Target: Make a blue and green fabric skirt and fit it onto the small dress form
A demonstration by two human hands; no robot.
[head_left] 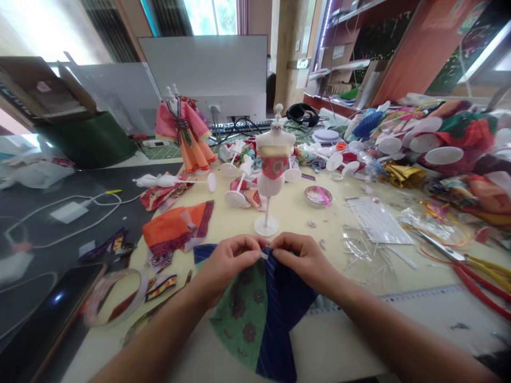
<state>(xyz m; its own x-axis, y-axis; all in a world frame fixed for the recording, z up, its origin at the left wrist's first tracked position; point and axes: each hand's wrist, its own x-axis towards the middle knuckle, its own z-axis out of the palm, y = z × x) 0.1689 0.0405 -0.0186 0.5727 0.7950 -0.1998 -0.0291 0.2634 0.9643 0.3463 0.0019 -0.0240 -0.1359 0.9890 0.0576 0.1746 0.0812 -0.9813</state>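
Observation:
Between my two hands hangs a small doll skirt [249, 319] of green patterned and dark blue striped cloth. My left hand [229, 266] pinches a small whitish strip at its top edge. With thumb and fingers together, my right hand [301, 260] grips the blue top corner beside that strip. The fingertips of both hands nearly meet. Just beyond them a white mini mannequin [273, 186] stands upright on a round base, wrapped at the chest in a red and cream band.
Left lie orange cloth [175, 226], a tape roll [115, 298] and a phone [51, 314]. Right are a small bowl [318, 196], a printed sheet [377, 221], scissors [443, 247] and a ruler [399, 295]. Behind stand a dressed mannequin [183, 125] and a monitor [203, 69]. Fabrics heap at right.

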